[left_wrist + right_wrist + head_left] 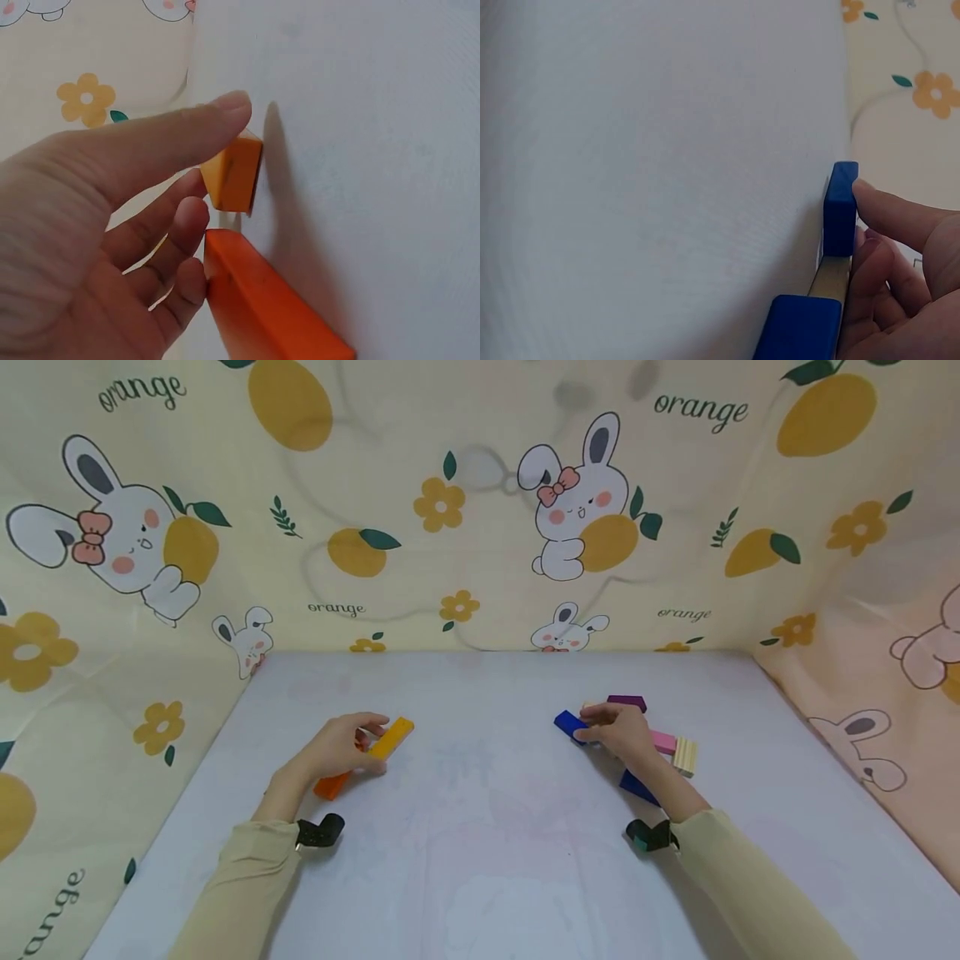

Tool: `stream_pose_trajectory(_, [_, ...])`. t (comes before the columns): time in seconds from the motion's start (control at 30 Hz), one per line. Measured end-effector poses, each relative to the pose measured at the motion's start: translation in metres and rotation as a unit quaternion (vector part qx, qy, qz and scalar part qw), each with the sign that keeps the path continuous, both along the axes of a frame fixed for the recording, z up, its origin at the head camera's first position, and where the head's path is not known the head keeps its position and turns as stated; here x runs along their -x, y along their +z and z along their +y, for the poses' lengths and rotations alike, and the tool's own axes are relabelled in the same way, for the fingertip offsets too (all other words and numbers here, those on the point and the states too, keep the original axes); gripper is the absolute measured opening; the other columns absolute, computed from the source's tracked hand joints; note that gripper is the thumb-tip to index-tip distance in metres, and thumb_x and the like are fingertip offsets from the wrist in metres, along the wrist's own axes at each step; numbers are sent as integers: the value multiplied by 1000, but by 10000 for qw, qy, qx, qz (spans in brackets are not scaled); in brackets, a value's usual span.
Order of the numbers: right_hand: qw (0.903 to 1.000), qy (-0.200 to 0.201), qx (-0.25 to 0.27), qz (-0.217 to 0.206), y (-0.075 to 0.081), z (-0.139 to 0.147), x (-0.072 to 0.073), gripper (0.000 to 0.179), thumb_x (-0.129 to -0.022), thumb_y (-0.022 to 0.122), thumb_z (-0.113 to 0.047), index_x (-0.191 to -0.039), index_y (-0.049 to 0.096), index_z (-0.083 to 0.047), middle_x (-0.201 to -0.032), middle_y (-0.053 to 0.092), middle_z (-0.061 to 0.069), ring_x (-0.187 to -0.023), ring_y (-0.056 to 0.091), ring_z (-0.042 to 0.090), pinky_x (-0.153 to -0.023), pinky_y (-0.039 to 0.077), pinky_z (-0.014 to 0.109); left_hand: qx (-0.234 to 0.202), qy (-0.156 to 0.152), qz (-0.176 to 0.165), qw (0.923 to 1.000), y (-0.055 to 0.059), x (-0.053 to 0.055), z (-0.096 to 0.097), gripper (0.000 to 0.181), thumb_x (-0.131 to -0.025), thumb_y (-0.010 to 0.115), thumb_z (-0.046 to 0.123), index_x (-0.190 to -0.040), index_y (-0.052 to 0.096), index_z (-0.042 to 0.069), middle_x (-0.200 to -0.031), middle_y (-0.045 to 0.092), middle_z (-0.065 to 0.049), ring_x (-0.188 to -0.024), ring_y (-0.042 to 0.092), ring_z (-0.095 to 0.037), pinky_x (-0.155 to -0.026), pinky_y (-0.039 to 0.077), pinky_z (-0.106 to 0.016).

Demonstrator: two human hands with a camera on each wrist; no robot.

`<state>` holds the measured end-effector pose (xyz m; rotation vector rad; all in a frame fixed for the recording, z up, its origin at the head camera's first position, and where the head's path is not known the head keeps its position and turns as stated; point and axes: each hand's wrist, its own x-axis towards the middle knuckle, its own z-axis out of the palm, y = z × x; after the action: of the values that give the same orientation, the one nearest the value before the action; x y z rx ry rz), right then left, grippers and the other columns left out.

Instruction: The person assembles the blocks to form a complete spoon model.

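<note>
On the left side of the table, my left hand (341, 745) pinches a yellow block (395, 737), the thumb on the near side and the fingers behind it. An orange block (262, 300) lies under that hand, close to the lower fingers in the left wrist view. Over on the right, a blue block (569, 724) is pinched between the thumb and fingers of my right hand (621, 732). A second blue block (799, 326) lies below the right hand, partly covered by the wrist in the head view.
Around the right hand lie a purple block (628, 702), a pink block (664, 742) and a ridged pale wood piece (685, 757). The white tabletop (480, 827) ends at a patterned cloth (480, 552) along the back and sides. Small dark cameras (321, 832) sit on both wrists.
</note>
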<state>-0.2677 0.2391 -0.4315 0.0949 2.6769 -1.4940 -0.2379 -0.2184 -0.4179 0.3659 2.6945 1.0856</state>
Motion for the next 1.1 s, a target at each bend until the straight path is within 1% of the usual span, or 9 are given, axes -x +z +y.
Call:
stream_pose_trajectory(0.17, [10000,53,29,-37,0,0,0,41,-85,80,-14,-122,67,-4,-124,64,15,-107,56,29,-77,50,27,-29,-200,-81,9998,2,2,-4,76,-75,88,16,-140,52,4,-123,62,-8,-96,53,-26,-82,47,-36])
stream_pose_trajectory(0.3, [10000,48,-4,-24,0,1,-1,42,-85,80,-16,-123,67,-5,-125,63,15,-106,56,29,-76,50,26,186,-456,-159,9987,4,8,-6,80,-74,88,13,-145,50,12,-128,57,-8,-100,52,-26,-80,49,-36])
stream_pose_trajectory(0.43, [10000,-40,-53,-22,0,1,0,40,-85,80,-15,-122,68,-6,-124,63,14,-105,55,28,-75,49,26,442,-806,-513,9944,9,17,-3,87,-76,86,10,-151,42,21,-135,51,-10,-106,52,-27,-83,49,-38])
stream_pose_trajectory(0.5, [10000,-13,-36,-31,0,1,0,40,-85,80,-15,-122,68,-5,-124,63,15,-106,55,29,-75,49,26,584,-906,-760,9913,12,20,0,91,-77,84,8,-153,38,24,-139,48,-10,-109,51,-27,-86,48,-40])
stream_pose_trajectory(0.57, [10000,1,-7,-49,0,1,1,40,-84,80,-15,-121,68,-5,-124,63,14,-106,55,29,-77,49,26,721,-993,-933,9881,15,22,2,94,-77,82,4,-155,34,24,-139,47,-12,-109,51,-28,-88,48,-42])
stream_pose_trajectory(0.63, [10000,9,14,-52,0,0,1,40,-84,80,-15,-121,68,-5,-124,63,14,-108,55,29,-81,50,27,845,-1032,-998,9860,17,24,5,95,-77,81,0,-156,33,23,-138,48,-13,-108,51,-29,-89,48,-43])
stream_pose_trajectory(0.73, [10000,-5,17,-50,0,0,1,40,-84,80,-14,-122,68,-5,-123,63,14,-109,56,29,-87,50,31,887,-1079,-983,9853,18,26,7,94,-77,80,-3,-156,32,20,-138,47,-14,-108,50,-29,-90,48,-42])
stream_pose_trajectory(0.9, [10000,18,7,-29,0,1,0,41,-84,80,-14,-122,68,-5,-124,63,15,-111,56,29,-93,49,37,708,-970,-855,9891,13,26,7,94,-76,83,0,-154,35,19,-144,44,-9,-106,50,-26,-86,50,-37])
stream_pose_trajectory(1.1, [10000,45,32,-29,-1,1,1,41,-84,80,-14,-122,68,-4,-122,64,15,-110,57,29,-90,50,34,472,-838,-607,9935,7,25,6,95,-71,89,6,-151,40,17,-150,40,-4,-100,51,-25,-79,49,-34])
